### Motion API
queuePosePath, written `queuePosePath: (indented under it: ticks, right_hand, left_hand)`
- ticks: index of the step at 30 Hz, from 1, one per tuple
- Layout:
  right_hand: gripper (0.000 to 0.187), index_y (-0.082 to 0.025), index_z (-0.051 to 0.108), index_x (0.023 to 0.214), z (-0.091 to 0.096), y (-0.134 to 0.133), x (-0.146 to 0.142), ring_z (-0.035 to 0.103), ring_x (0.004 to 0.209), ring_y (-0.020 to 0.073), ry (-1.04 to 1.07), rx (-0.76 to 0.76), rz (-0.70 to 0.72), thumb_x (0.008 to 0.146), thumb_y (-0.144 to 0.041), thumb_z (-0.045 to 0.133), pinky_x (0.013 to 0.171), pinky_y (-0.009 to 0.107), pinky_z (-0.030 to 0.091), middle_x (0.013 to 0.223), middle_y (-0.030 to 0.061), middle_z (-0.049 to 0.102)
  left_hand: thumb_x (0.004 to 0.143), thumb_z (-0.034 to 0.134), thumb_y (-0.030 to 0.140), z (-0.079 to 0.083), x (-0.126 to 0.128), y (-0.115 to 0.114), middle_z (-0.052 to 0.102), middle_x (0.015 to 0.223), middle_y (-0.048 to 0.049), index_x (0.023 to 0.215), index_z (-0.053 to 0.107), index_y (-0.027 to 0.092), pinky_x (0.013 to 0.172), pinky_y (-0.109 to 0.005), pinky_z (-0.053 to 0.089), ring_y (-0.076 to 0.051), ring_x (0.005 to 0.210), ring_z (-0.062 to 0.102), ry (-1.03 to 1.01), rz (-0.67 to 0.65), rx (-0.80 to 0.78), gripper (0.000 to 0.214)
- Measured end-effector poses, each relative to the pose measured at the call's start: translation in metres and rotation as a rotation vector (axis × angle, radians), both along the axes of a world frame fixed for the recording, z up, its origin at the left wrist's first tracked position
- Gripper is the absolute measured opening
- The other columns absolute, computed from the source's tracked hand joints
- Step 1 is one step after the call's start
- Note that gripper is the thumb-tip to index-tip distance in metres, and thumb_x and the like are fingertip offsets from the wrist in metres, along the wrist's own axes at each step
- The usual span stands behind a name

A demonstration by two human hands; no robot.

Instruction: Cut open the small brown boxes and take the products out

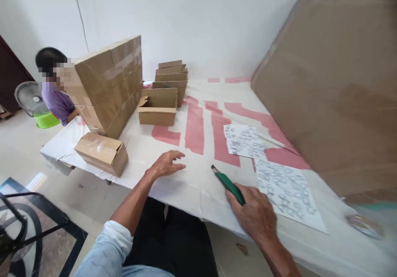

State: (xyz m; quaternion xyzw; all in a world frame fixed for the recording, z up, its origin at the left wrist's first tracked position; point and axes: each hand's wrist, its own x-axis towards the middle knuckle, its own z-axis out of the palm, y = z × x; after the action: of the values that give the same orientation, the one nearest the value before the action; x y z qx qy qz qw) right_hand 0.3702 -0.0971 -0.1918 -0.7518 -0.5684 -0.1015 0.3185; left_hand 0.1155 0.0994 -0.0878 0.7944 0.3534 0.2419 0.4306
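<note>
My right hand (256, 211) is closed round a green box cutter (228, 184) whose blade tip points up and left over the table (186, 177). My left hand (167, 164) lies open, fingers spread, flat on the white cloth with red markings. Just right of the cutter lie two printed sticker sheets (287, 188), the second sheet (243, 139) further back. A small closed cardboard box (101, 153) sits at the table's left corner, left of my left hand.
A large taped carton (108, 84) stands at the back left, with an open small box (157, 106) and a row of flat boxes (171, 75) beside it. A big cardboard sheet (335, 82) leans at right. A person in purple (57, 99) sits behind the carton, near a fan (29, 97).
</note>
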Motion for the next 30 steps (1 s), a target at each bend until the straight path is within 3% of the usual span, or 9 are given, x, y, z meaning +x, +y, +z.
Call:
queuePosePath:
  ticks: [3,7,14,18,21,23,25,27,30]
  right_hand:
    - [0.037,-0.022,0.072,0.114,-0.001,-0.001,0.0,0.062,0.093,0.0363,-0.022,0.004,0.007,0.097,-0.047,0.051,0.09,0.05,0.05,0.102,0.0169,0.071]
    - [0.039,-0.02,0.073,0.112,-0.002,0.0,0.0,0.061,0.094,0.0368,-0.022,-0.004,-0.002,0.096,-0.046,0.049,0.092,0.05,0.05,0.101,0.0183,0.071]
    - [0.044,-0.017,0.075,0.112,-0.008,0.004,0.003,0.059,0.093,0.035,-0.032,-0.012,-0.02,0.095,-0.048,0.049,0.088,0.048,0.049,0.101,0.018,0.07]
    - [0.039,-0.018,0.075,0.111,-0.008,0.006,0.003,0.057,0.092,0.0332,-0.019,-0.018,-0.035,0.094,-0.046,0.052,0.088,0.048,0.049,0.099,0.0154,0.069]
    - [0.036,-0.019,0.075,0.111,-0.005,0.009,0.001,0.056,0.093,0.0321,-0.004,-0.021,-0.035,0.094,-0.043,0.054,0.09,0.047,0.049,0.099,0.0145,0.068]
    - [0.036,-0.018,0.075,0.111,-0.003,0.01,0.0,0.057,0.095,0.0319,0.001,-0.023,-0.033,0.095,-0.042,0.054,0.091,0.047,0.049,0.099,0.0147,0.068]
    - [0.036,-0.017,0.075,0.111,0.0,0.011,-0.002,0.057,0.096,0.0318,0.005,-0.026,-0.04,0.095,-0.04,0.053,0.093,0.047,0.049,0.1,0.015,0.068]
    - [0.036,-0.016,0.075,0.112,0.004,0.012,-0.004,0.057,0.096,0.032,0.013,-0.032,-0.05,0.095,-0.039,0.053,0.093,0.046,0.049,0.101,0.0153,0.069]
    - [0.037,-0.015,0.075,0.114,0.009,0.014,-0.006,0.057,0.098,0.0323,0.028,-0.039,-0.054,0.094,-0.038,0.053,0.093,0.046,0.049,0.102,0.016,0.069]
  left_hand:
    - [0.082,0.082,0.032,0.003,-0.033,-0.038,0.077,0.124,-0.0116,0.123,0.078,0.024,0.098,-0.043,0.059,-0.027,0.11,0.073,0.01,0.008,-0.004,0.042]
    - [0.086,0.077,0.03,0.006,-0.069,-0.072,0.076,0.128,-0.0138,0.126,0.076,0.022,0.098,-0.043,0.059,-0.029,0.116,0.072,0.017,0.076,-0.016,0.041]
    - [0.088,0.074,0.03,0.03,-0.113,-0.102,0.078,0.12,-0.0113,0.122,0.076,0.023,0.09,-0.039,0.06,-0.027,0.11,0.073,-0.008,0.138,0.041,0.035]
    - [0.096,0.065,0.03,0.053,-0.141,-0.112,0.078,0.112,-0.0101,0.112,0.076,0.024,0.086,-0.038,0.061,-0.023,0.096,0.073,-0.087,0.259,0.276,0.021]
    - [0.098,0.064,0.031,0.07,-0.183,-0.103,0.074,0.12,-0.0128,0.113,0.075,0.024,0.101,-0.044,0.059,-0.029,0.116,0.069,-0.049,0.587,0.515,0.02]
    - [0.093,0.068,0.031,0.082,-0.222,-0.084,0.069,0.131,-0.0152,0.121,0.071,0.022,0.116,-0.052,0.051,-0.034,0.132,0.061,-0.03,0.854,0.657,0.029]
    - [0.085,0.073,0.03,0.094,-0.262,-0.056,0.064,0.137,-0.0181,0.13,0.065,0.017,0.124,-0.055,0.043,-0.037,0.141,0.054,-0.028,1.073,0.687,0.048]
    - [0.079,0.076,0.035,0.104,-0.296,-0.027,0.063,0.139,-0.0168,0.136,0.061,0.017,0.126,-0.053,0.041,-0.036,0.142,0.053,-0.058,1.241,0.548,0.062]
    - [0.075,0.077,0.048,0.111,-0.32,0.005,0.07,0.114,-0.0098,0.127,0.064,0.017,0.11,-0.048,0.053,-0.033,0.12,0.066,-0.146,1.203,0.214,0.062]
